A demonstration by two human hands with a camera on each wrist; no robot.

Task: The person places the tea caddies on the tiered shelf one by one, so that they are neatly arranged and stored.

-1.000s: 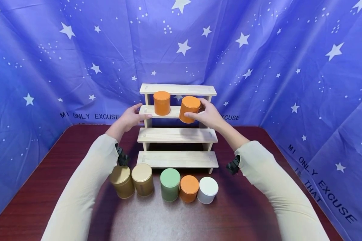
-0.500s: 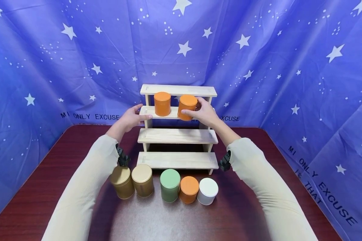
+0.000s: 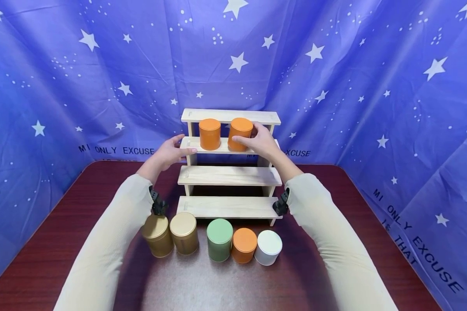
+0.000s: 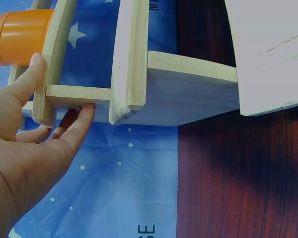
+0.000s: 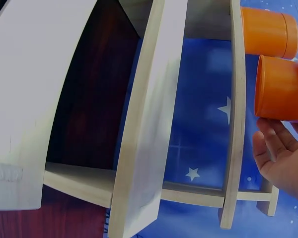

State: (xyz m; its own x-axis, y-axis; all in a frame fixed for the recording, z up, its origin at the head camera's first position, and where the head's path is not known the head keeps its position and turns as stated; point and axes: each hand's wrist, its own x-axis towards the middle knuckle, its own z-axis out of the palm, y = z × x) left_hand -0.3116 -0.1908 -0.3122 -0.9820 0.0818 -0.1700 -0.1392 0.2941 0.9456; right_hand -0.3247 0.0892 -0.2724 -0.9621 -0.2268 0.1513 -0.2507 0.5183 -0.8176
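Note:
My right hand holds an orange can between thumb and fingers at the second-highest board of a pale wooden tiered shelf. In the right wrist view this can shows a narrow gap from the board; whether any part touches is unclear. Another orange can stands upright on that board to its left. My left hand grips the same board's left end. In the left wrist view, the thumb lies along the board's edge and the fingers reach beneath, against the side support.
On the dark red table, in front of the shelf, stand two gold cans, a green can, an orange can and a white can. A blue star-printed curtain hangs behind and at both sides.
My right hand has moved the orange can leftward and slightly up, bringing it nearer the other orange can and more upright. The left hand has stayed at the board's end.

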